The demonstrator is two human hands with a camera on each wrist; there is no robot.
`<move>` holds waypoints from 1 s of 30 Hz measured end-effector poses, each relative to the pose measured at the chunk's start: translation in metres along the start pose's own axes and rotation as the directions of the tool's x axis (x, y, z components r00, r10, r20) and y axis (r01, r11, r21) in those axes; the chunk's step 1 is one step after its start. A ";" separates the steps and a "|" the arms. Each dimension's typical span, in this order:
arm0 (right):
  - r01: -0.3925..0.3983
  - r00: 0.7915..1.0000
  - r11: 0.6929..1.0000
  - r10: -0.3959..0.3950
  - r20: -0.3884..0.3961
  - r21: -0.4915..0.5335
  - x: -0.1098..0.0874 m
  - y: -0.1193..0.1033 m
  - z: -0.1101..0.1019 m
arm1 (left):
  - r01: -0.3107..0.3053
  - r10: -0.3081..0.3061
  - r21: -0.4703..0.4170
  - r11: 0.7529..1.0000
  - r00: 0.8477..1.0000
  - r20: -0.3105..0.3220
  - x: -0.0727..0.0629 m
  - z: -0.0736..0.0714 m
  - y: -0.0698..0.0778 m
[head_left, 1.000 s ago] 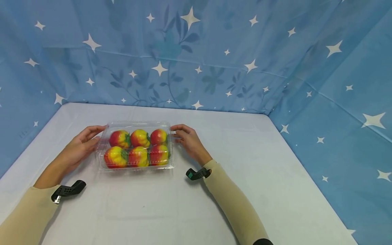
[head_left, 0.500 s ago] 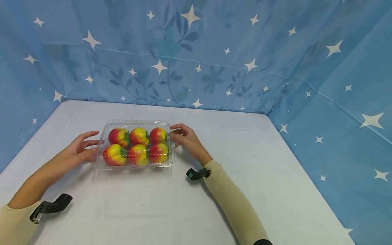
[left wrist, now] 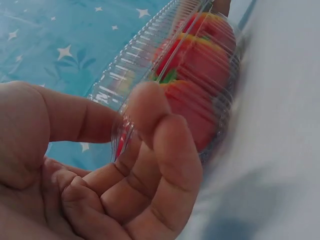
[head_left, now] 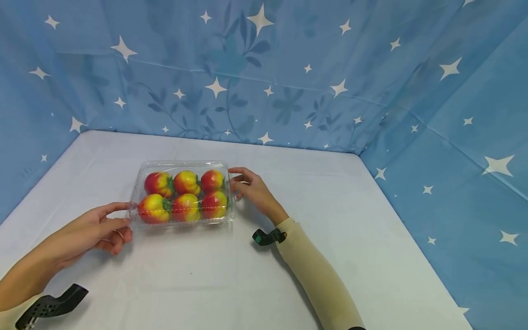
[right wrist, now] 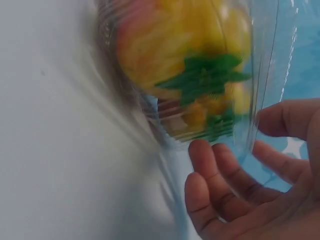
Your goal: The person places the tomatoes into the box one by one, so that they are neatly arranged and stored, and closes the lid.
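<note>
A clear plastic clamshell box (head_left: 181, 223) lies on the white table with its lid down over several red-and-yellow bell peppers (head_left: 186, 207), set in two rows. My left hand (head_left: 88, 231) is at the near left corner, thumb and index finger pinching the rim; the other fingers curl below it. In the left wrist view the left hand (left wrist: 145, 185) has the box edge (left wrist: 117, 135) between thumb and index fingertip. At the right side, my right hand (head_left: 253, 190) holds the rim. The right wrist view shows the right hand's thumb (right wrist: 280, 119) against the rim, other fingers bent under it.
The white table (head_left: 297, 256) stretches forward and to the right of the box. Blue curtains (head_left: 288, 68) with white stars hang behind it and along both sides. A black wrist device (head_left: 53, 305) sits on the left forearm and another black device (head_left: 269, 237) on the right.
My left hand has slid from the far left part of the box toward me to its near left corner, its fingers spreading and then pinching. The right hand stays at the right side.
</note>
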State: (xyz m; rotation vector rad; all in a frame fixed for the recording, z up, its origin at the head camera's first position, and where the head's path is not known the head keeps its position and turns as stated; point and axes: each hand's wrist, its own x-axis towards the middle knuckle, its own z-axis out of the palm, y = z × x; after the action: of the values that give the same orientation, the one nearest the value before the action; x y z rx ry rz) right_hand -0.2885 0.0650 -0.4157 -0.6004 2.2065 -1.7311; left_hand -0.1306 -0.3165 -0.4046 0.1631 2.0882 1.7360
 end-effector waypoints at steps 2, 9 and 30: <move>-0.012 1.000 0.999 0.013 0.013 -0.043 -0.005 -0.002 0.000 | -0.008 0.009 -0.022 1.000 1.000 0.014 0.000 0.001 0.000; -0.025 0.994 0.993 0.037 0.099 -0.115 -0.035 -0.014 -0.001 | -0.028 0.027 -0.049 0.998 0.999 -0.026 0.000 0.007 -0.003; -0.222 0.975 0.929 0.208 0.080 0.296 -0.090 -0.026 0.036 | -0.029 0.025 -0.030 0.999 0.992 -0.123 0.000 0.017 0.000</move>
State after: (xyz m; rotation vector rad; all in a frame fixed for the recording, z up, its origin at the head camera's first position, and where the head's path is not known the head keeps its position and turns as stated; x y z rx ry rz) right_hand -0.1891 0.0727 -0.4033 -0.3091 1.8419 -1.8632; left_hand -0.1245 -0.3010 -0.4071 0.0778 2.1527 1.8368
